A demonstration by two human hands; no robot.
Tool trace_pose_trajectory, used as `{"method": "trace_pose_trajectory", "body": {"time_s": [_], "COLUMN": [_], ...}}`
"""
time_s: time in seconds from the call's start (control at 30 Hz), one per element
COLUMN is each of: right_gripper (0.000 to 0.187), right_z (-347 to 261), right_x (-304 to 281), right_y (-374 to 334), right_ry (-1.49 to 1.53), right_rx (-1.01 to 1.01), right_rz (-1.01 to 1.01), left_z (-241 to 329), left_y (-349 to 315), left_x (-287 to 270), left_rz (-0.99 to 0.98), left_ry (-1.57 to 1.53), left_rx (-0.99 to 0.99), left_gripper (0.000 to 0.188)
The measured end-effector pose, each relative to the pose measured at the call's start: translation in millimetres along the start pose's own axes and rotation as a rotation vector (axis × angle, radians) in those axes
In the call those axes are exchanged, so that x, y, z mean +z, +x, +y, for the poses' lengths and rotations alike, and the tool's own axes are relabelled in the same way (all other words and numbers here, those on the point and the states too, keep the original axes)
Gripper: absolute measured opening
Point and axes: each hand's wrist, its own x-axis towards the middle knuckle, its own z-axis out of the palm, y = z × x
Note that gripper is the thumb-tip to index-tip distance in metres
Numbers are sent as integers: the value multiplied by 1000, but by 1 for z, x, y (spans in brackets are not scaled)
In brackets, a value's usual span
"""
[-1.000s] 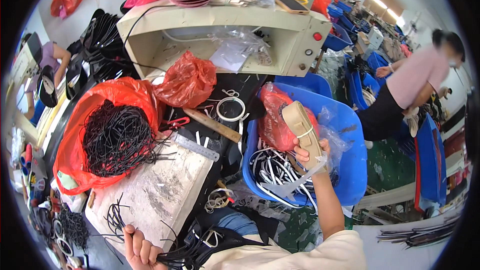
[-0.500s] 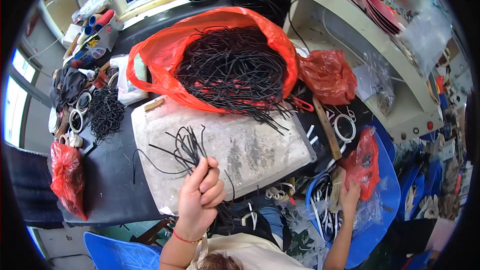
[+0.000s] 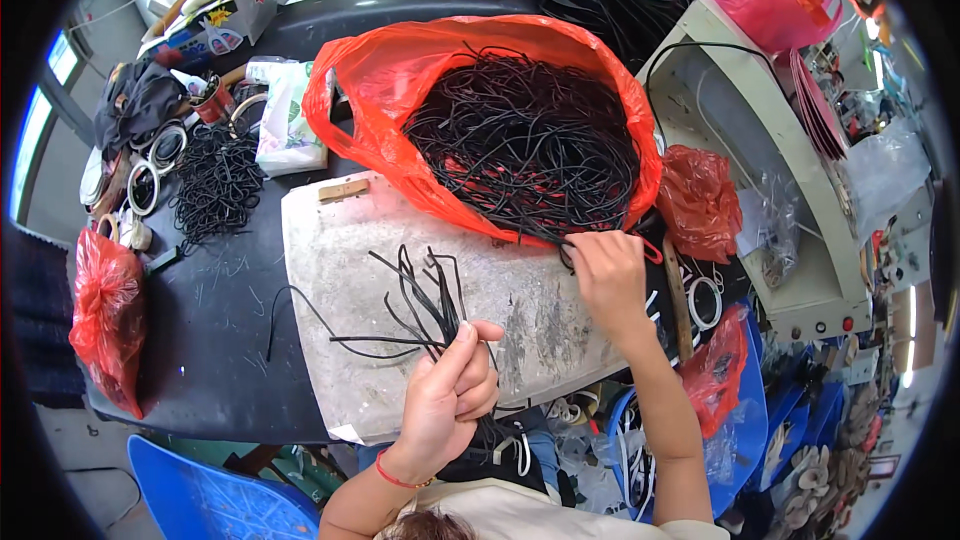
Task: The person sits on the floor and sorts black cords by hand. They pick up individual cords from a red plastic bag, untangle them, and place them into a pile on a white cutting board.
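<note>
My left hand (image 3: pixel 455 380) is closed round a bundle of thin black cords (image 3: pixel 432 300); their upper ends fan out above my fist and the rest hangs below it. One long strand curls off to the left. My right hand (image 3: pixel 612 275) reaches over the board to the front rim of an open red plastic bag (image 3: pixel 375 155). Its fingertips pinch a black cord end there, partly hidden by the fingers. Inside the bag lies a large tangled heap of black cords (image 3: pixel 525 140). Beneath both hands is a stained pale board (image 3: pixel 340 270).
On the left are a tied red bag (image 3: pixel 105 315), a black cord pile (image 3: pixel 212 180) and white tape rolls (image 3: pixel 143 187). A small red bag (image 3: pixel 700 202), a wooden stick (image 3: pixel 680 310) and a cream machine housing (image 3: pixel 835 265) stand right. Blue chairs (image 3: pixel 215 495) flank the table.
My right hand has come up from the red bag on the blue chair at the right to the big bag's front rim. My left hand keeps its bundle, now slightly further right and lower.
</note>
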Motion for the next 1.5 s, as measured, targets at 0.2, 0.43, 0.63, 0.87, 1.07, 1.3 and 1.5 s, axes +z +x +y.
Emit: {"method": "trace_pose_trajectory", "body": {"time_s": [0.2, 0.43, 0.63, 0.87, 1.07, 1.3, 1.5], "right_gripper": [21, 23, 17, 18, 14, 10, 17], "right_z": [-6, -2, -8, -7, -26, -93, -107], "right_x": [-12, -22, -30, 1, -32, -66, -85], "right_y": [-11, -27, -33, -35, -37, -60, -65], "right_ry": [-129, -131, -190, -53, -142, -76, 427], "right_rx": [97, 140, 144, 101, 80, -78, -74], "right_rz": [25, 34, 109, 61, 82, -154, -481], "left_z": [-14, -25, -36, -39, -43, -48, -31], "left_y": [8, 9, 12, 12, 18, 24, 11], "left_x": [-5, 2, 6, 1, -16, 6, -11], "left_rz": [-7, 39, 140, 77, 34, 141, 41], "left_ry": [-62, -63, -57, -50, -70, -75, -171], "left_rx": [-50, -96, -100, -87, -64, -32, -67], "left_gripper": [29, 27, 26, 26, 31, 39, 30]}}
